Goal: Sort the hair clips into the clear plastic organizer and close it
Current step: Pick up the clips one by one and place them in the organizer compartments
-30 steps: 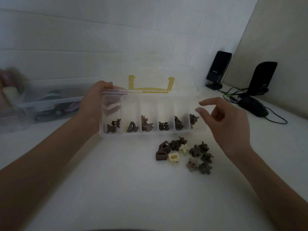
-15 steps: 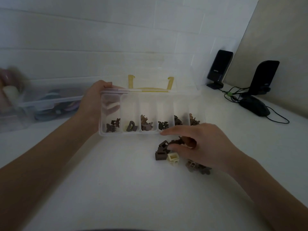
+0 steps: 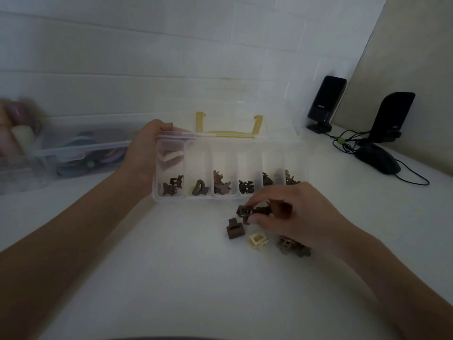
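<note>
White table [image 3: 171, 278]: organizer [image 3: 230, 197] open, six compartments part-filled; right hand [image 3: 291, 217] fingers pinching a dark clip [image 3: 245, 212]; left hand [image 3: 144, 153] gripping the organizer; several loose clips [image 3: 258, 241] remain.

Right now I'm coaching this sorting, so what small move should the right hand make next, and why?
Probably lift the dark clip pinched in the right hand and carry it over the organizer, which the left hand steadies with its lid open. Several clips, such as the cream clip, are on the table, so sorting isn't finished.
</note>
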Demonstrator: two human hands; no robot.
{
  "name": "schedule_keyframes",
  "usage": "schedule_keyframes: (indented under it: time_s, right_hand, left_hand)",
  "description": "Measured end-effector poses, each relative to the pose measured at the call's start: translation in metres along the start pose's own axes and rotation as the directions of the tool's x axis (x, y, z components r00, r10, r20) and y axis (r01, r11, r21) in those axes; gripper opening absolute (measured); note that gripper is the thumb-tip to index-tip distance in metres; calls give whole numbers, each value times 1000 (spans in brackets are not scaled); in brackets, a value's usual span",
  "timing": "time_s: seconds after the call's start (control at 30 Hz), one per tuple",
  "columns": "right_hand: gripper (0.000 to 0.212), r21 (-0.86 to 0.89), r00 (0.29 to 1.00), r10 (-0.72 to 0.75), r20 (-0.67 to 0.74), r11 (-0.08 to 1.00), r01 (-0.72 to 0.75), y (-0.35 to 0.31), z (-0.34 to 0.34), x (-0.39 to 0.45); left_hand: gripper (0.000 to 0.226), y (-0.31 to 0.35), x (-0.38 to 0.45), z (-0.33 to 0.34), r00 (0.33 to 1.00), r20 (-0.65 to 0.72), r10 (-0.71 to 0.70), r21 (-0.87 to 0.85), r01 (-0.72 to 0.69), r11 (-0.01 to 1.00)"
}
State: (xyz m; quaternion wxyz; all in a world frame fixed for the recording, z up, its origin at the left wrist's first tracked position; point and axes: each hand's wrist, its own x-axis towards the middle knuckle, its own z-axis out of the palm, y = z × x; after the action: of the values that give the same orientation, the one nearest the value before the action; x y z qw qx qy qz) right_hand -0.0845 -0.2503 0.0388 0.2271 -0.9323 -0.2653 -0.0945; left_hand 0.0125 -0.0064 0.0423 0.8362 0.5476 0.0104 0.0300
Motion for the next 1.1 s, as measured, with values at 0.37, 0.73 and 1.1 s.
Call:
schedule_keyframes:
  time_s: [0.37,0.73,1.1]
  right_hand:
    - [19,54,687,108,-718,994,-99,11,-19,0]
    - [26,-157,871,99,-480,968,-196,14,-8,0]
    - [26,-65,968,-197,-157,980,189,0,-8,-2]
  left_hand:
    - [19,2,-4,0,999,39,-6,-1,7,1000]
    - [15,2,-3,0,999,47,-23,9,22,1000]
    - [13,2,-2,1,999,26,-31,-1,31,1000]
